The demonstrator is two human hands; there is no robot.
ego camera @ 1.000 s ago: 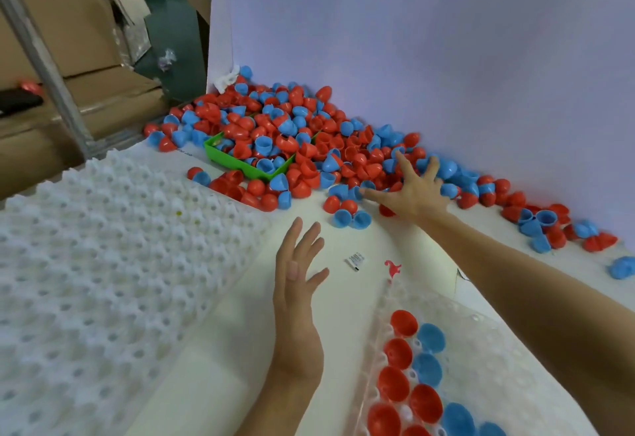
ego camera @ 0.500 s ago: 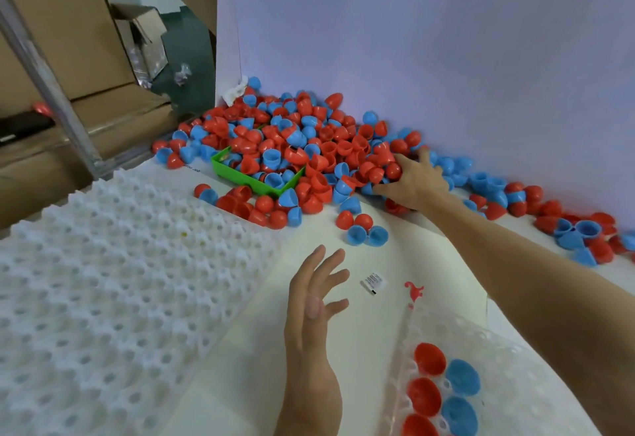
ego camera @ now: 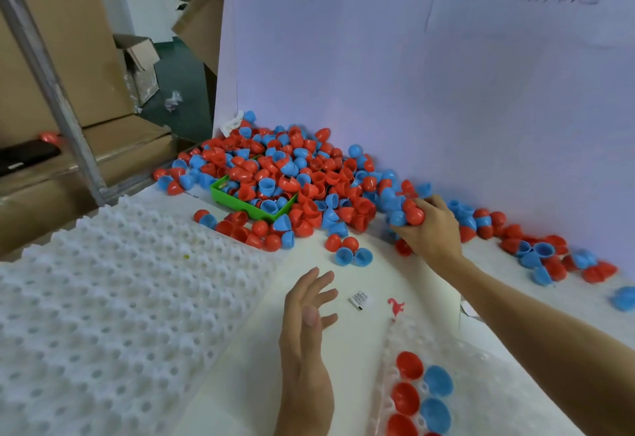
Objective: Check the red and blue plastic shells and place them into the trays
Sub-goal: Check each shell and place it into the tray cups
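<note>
Where the head view reaches the white backboard (ego camera: 412,92), item one is a heap of red and blue plastic shells (ego camera: 292,174) piled against its foot, half burying a green bin (ego camera: 220,195) whose far walls are hidden under them. A thinner line of loose shells (ego camera: 536,250) trails right along the board; one blue piece is cut by the right edge.

Item two: right hand (ego camera: 429,229), fingers curled round a clutch of shells, among them a red shell (ego camera: 414,215) and a blue shell (ego camera: 398,218) (how many more sit in the palm cannot be made out). The hand is at the heap's right end, apart from both trays.

Item three: left hand (ego camera: 305,308), held edge-on above the white table (ego camera: 240,349), fingers straight and slightly spread, holding nothing.

Item four: clear blister tray (ego camera: 498,384), lower right, cut off by the bottom edge; red and blue shells sit cup-up in its two leftmost columns, red beside blue.

Item five: white foam tray stack (ego camera: 103,315), lower left, running out of frame.

Sundries: two blue cups and two red shells (ego camera: 350,250) loose in front of the heap; a small printed packet (ego camera: 359,299); a red dinosaur figure (ego camera: 396,307). Faint characters at the top right of the board are too blurred to read. Cardboard cartons (ego camera: 68,57) stand at left.
</note>
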